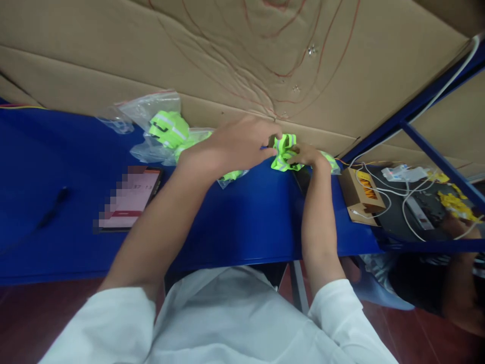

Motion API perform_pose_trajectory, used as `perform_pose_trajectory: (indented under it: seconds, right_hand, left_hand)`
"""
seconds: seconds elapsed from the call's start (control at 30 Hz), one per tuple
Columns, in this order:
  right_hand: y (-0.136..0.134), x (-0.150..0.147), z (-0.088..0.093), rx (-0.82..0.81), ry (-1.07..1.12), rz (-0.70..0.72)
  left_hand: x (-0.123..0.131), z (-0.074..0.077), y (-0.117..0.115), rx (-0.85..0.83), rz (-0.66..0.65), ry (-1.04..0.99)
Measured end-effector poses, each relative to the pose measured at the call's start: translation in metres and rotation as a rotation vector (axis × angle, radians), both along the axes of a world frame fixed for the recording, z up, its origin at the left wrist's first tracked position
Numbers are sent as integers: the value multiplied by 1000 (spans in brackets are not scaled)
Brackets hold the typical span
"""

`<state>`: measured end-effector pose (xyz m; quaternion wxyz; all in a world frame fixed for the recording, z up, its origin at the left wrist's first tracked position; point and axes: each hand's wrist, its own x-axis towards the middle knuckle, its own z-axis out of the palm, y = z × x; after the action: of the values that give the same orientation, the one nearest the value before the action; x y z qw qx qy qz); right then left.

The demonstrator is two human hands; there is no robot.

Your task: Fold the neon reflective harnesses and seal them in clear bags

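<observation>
A small bundle of neon yellow-green reflective strap with silver stripes is at the back of the blue table. My right hand reaches it from the right, its fingers closed on the bundle's near side. Just left of it is my left hand, thumb and fingers curved and apart, with the fingertips close to the strap. I cannot make out whether they touch it. Under and behind my left wrist lie more neon reflective pieces in clear plastic bags. Another bagged neon piece sits behind my right wrist.
A tablet with a lit screen lies on the blue table at left, near a dark cable. Cardboard lines the back. On the right are an open cardboard box, white cables, a blue frame bar and another person's arm.
</observation>
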<state>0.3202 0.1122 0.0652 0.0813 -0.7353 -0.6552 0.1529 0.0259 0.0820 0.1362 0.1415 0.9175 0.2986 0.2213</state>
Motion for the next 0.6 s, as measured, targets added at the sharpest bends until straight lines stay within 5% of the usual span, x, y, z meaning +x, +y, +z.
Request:
perform_pose_trajectory:
  seconds: [0.1, 0.23, 0.43, 0.6]
  right_hand:
    - [-8, -6, 16, 41, 98, -7]
    - [-30, -15, 47, 220, 539, 146]
    - [-50, -50, 73, 239, 829, 308]
    - [-46, -73, 78, 500, 792, 254]
  left_hand:
    - [4, -25, 9, -15, -52, -31]
    - [14, -42, 16, -83, -77, -124]
    - [13, -25, 16, -196, -193, -282]
    - [2, -8, 12, -348, -310, -499]
